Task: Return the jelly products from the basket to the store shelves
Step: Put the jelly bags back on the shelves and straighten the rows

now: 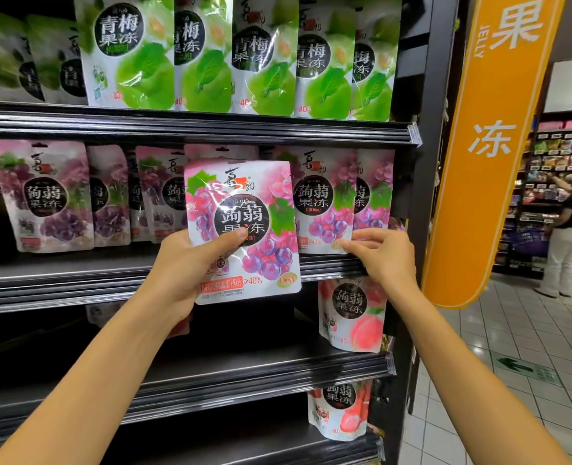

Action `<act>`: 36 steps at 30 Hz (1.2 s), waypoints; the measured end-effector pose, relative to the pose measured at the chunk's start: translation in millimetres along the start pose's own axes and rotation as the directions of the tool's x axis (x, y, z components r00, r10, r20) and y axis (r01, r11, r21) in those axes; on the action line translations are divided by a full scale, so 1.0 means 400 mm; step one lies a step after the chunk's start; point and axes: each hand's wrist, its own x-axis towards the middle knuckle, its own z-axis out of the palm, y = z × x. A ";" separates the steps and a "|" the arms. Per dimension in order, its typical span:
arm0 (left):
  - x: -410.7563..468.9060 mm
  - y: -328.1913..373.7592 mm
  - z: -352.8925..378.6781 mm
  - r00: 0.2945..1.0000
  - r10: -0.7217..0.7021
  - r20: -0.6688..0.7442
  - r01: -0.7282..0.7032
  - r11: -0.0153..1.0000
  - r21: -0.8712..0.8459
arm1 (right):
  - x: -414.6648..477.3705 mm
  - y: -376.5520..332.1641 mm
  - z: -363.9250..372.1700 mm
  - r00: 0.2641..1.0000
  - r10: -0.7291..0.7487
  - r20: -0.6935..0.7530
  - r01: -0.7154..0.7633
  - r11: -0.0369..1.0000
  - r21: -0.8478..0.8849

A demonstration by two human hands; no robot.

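Observation:
My left hand (190,263) grips a grape jelly pouch (244,226) by its lower left, thumb across the front, holding it upright in front of the middle shelf (76,280). Behind it stands a row of matching grape pouches (325,203). My right hand (382,253) pinches the bottom right corner of one shelved grape pouch at the row's right end. No basket is in view.
Green plum jelly pouches (130,52) fill the top shelf. Peach pouches (351,313) and strawberry pouches (338,411) stand on the lower shelves at the right. An orange jelly sign (492,146) hangs off the shelf end. A person (566,236) stands in the tiled aisle at the far right.

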 end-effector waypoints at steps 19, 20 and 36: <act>0.064 0.027 0.091 0.990 0.137 -0.033 -0.130 0.977 0.172 | -0.077 -0.166 0.058 0.961 -0.120 0.248 -0.041 0.828 0.560; 0.059 0.023 0.086 0.974 0.215 -0.067 -0.189 0.943 0.273 | -0.066 -0.165 0.063 0.967 -0.106 0.230 -0.040 0.833 0.552; -0.004 -0.117 0.088 0.834 0.475 0.281 -0.454 0.299 0.839 | -0.049 -0.118 0.096 0.956 -0.269 0.120 0.261 0.962 0.084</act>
